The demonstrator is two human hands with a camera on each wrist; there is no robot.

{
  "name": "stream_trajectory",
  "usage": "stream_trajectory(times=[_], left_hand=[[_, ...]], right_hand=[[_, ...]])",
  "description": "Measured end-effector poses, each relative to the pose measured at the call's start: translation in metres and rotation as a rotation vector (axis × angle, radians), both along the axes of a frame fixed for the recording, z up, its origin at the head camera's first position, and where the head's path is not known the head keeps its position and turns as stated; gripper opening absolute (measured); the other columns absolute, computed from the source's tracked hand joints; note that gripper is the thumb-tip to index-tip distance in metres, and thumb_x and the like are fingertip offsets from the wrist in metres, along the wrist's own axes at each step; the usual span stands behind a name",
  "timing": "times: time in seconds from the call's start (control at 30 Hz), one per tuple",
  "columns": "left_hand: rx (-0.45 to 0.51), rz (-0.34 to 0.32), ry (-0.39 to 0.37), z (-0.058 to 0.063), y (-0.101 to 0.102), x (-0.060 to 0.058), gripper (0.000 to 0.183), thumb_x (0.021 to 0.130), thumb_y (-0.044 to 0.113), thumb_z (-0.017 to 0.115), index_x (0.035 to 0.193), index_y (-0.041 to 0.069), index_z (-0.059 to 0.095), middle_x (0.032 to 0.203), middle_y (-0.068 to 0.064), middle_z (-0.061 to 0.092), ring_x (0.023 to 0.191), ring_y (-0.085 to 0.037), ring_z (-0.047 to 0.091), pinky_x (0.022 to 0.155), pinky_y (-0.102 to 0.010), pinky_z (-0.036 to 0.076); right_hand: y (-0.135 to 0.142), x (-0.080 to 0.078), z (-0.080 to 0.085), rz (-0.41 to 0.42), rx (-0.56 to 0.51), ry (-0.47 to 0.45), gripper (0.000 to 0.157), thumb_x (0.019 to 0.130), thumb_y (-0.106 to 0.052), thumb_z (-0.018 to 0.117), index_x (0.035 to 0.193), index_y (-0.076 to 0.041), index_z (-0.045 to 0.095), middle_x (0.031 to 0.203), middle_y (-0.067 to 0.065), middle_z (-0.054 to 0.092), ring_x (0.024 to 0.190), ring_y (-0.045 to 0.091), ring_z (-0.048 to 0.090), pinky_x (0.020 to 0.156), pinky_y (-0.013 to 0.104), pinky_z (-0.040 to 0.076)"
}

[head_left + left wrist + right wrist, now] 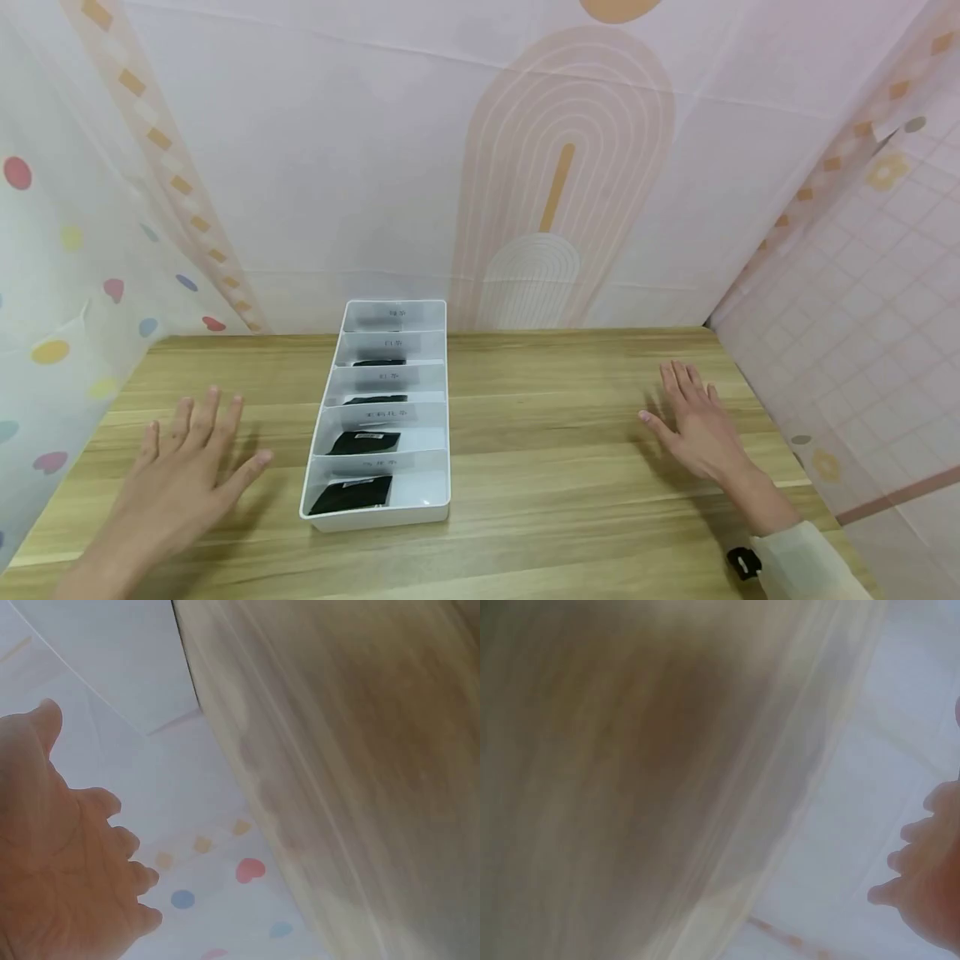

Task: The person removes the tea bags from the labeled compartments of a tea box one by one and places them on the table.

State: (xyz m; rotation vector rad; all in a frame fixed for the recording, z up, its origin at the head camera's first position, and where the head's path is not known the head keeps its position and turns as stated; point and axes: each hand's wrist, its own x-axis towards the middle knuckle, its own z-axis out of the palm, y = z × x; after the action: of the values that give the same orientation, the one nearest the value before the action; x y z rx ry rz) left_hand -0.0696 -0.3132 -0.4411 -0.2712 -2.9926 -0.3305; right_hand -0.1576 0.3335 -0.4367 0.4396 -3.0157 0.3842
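Note:
A white divided box point(381, 518) stands on the wooden table, left of the middle, with labelled compartments in a row. Black packets lie in several of them; the nearest compartment holds one packet point(351, 495) and the one behind it another packet point(365, 442). To the left of the box is my left hand point(183, 479), fingers spread and holding nothing. My right hand point(697, 425), also holding nothing, is over the right part of the table with its fingers extended. Both wrist views show the palms from the side, close to the tabletop.
The wooden table point(555, 467) reaches back to a patterned cloth point(337, 167). More printed cloth hangs along the left side point(75, 250) and the right side point(885, 333). A black strap piece point(744, 563) sits at my right sleeve point(806, 562).

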Motion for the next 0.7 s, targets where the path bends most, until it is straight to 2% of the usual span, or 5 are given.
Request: stream_trajectory(times=[0.3,0.5,0.7], left_hand=[[-0.001,-0.036,0.048,0.004,0.008,0.010,0.090,0.106,0.049,0.056,0.168,0.003,0.008,0.172,-0.024,-0.007,0.156,-0.045,-0.016,0.119,-0.057,-0.025],[0.000,-0.053,0.076,0.005,0.016,0.020,0.091,0.105,0.048,0.059,0.167,0.002,0.011,0.172,-0.023,-0.003,0.157,-0.044,-0.013,0.120,-0.059,-0.022],[-0.009,-0.088,0.098,0.006,0.028,0.026,0.093,0.103,0.049,0.062,0.167,0.002,0.013,0.174,-0.014,-0.006,0.158,-0.032,-0.016,0.122,-0.058,-0.020]], right_hand=[[-0.008,0.005,0.003,0.012,0.012,0.031,0.088,0.108,-0.051,0.052,0.164,0.006,0.015,0.169,0.032,0.013,0.156,0.050,0.010,0.118,0.075,0.017],[-0.017,0.010,0.006,0.024,-0.003,0.046,0.088,0.108,-0.049,0.053,0.163,0.008,0.017,0.168,0.032,0.016,0.154,0.052,0.020,0.117,0.073,0.024],[-0.025,0.015,0.009,0.038,-0.030,0.059,0.089,0.107,-0.048,0.057,0.163,0.009,0.017,0.168,0.033,0.018,0.152,0.053,0.024,0.117,0.069,0.028]])
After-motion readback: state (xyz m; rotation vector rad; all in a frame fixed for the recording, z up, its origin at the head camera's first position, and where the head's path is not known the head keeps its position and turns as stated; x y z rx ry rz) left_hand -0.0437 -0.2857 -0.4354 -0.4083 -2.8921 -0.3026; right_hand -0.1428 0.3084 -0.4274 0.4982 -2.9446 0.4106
